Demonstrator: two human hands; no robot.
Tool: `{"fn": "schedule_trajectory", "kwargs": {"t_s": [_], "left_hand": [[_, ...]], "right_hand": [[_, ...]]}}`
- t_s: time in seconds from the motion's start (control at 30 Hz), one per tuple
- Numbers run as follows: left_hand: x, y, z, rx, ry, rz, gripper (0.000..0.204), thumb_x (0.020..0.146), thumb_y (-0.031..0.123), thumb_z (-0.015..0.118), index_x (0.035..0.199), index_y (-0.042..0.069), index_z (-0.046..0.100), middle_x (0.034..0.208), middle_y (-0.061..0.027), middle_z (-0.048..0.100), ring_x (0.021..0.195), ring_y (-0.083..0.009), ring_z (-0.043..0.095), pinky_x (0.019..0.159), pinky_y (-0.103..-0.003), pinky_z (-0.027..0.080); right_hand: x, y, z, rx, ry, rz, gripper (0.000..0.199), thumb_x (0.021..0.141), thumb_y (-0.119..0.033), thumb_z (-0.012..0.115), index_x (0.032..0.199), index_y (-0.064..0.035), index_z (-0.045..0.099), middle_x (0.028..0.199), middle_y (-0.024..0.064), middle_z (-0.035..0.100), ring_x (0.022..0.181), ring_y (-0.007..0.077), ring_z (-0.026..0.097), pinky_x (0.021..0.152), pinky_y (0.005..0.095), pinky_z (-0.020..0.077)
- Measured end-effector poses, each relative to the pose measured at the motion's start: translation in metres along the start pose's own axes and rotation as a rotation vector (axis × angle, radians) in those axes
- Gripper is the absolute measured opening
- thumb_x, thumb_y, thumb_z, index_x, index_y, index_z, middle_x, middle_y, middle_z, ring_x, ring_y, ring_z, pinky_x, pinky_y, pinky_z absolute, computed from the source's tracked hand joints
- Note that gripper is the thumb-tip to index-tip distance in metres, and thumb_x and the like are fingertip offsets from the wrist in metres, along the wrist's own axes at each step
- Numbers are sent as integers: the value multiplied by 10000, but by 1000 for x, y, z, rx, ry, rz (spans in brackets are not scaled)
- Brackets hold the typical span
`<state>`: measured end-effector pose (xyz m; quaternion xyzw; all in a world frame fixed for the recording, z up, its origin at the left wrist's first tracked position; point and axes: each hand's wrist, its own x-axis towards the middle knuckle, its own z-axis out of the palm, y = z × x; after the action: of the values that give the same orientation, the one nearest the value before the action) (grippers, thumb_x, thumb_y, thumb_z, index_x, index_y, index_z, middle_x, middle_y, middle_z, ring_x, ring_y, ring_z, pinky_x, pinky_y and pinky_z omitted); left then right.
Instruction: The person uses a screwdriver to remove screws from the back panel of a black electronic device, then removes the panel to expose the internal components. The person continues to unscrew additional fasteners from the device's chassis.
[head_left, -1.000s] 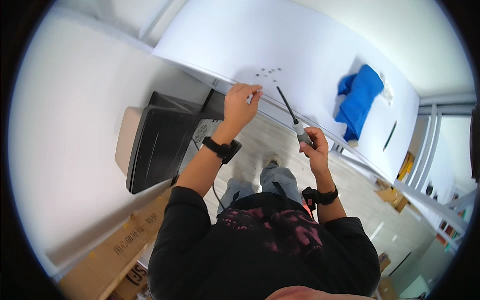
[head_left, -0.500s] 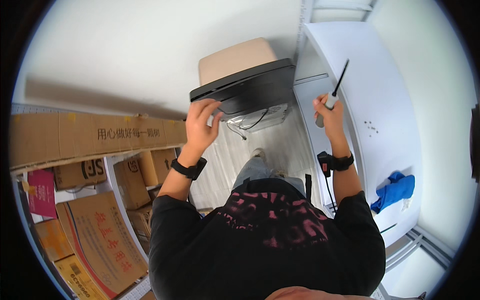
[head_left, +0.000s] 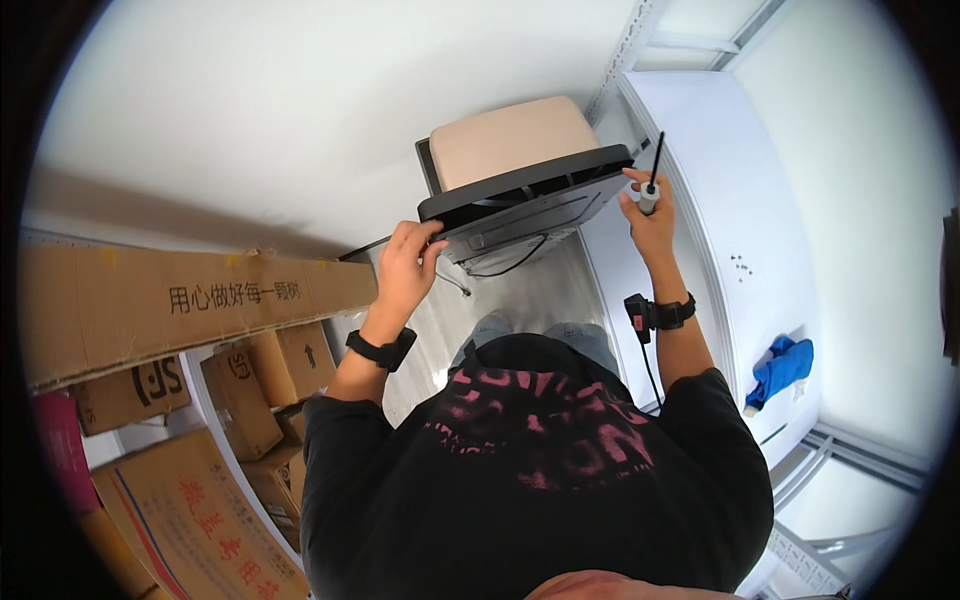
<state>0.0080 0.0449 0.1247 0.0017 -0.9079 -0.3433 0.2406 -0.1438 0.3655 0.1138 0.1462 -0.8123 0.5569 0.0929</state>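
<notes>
Far ahead, up against the white wall, sits the black unit (head_left: 525,205) with its beige top, and both hands are on it. The left hand (head_left: 405,265) has its fingers (head_left: 432,240) curled under the near left corner of the black frame, gripping the edge. The right hand (head_left: 648,215) is at the right corner, fingers closed round the pale handle of a screwdriver (head_left: 652,172), whose dark shaft points up and away beside the frame. A thin cable (head_left: 510,265) droops from the underside of the unit. To the right runs the white worktop (head_left: 760,180), with a few tiny dark specks (head_left: 740,263) lying loose on it, too small to tell what they are, and a blue cloth (head_left: 780,368) further back toward the near right. On the left, cardboard boxes (head_left: 180,310) are stacked on shelving. By my reading this is the steadying step: one hand braces the unit while the tool hand stands ready. The next move, I'd judge, calls for turning the screwdriver tip down onto a fixing point on the frame while the left hand stops the unit from shifting.
</notes>
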Motion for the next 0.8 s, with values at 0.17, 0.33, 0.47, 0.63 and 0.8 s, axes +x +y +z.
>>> {"fn": "schedule_trajectory", "kwargs": {"t_s": [0.17,0.33,0.47,0.63,0.8], "left_hand": [[4,-3,-9,-33,-54,166,113,748,73,702,848,49,654,744,-85,559,589,-256,559,524,-322,461],[-7,1,-8,-85,-34,201,103,737,11,688,835,36,670,708,-90,570,556,-235,562,475,-303,441],[-9,-6,-9,-119,-28,200,102,734,2,688,831,30,670,698,-82,578,538,-219,561,464,-289,443],[-13,-6,-14,-95,-36,193,97,737,3,693,827,23,665,716,-88,593,566,-212,570,493,-283,454],[-7,-16,-32,-104,-2,192,106,735,28,709,835,24,673,722,-82,598,563,-211,574,492,-274,461]], "right_hand": [[-1,-17,3,-306,4,-214,389,711,-99,722,1094,-133,658,1144,87,474,1046,269,440,902,382,378],[2,10,-12,-363,-75,-146,446,756,-74,672,1190,-144,594,1197,95,500,1090,249,456,942,371,365],[-5,19,-14,152,-158,172,292,804,-67,656,1087,-49,587,993,51,631,903,133,546,809,286,426],[-17,30,-22,177,-156,251,157,808,-78,669,940,-48,591,866,7,615,782,99,537,703,253,432],[-31,4,-22,127,-125,257,166,790,-87,695,921,-49,599,790,-15,577,691,82,512,620,238,422]]}}
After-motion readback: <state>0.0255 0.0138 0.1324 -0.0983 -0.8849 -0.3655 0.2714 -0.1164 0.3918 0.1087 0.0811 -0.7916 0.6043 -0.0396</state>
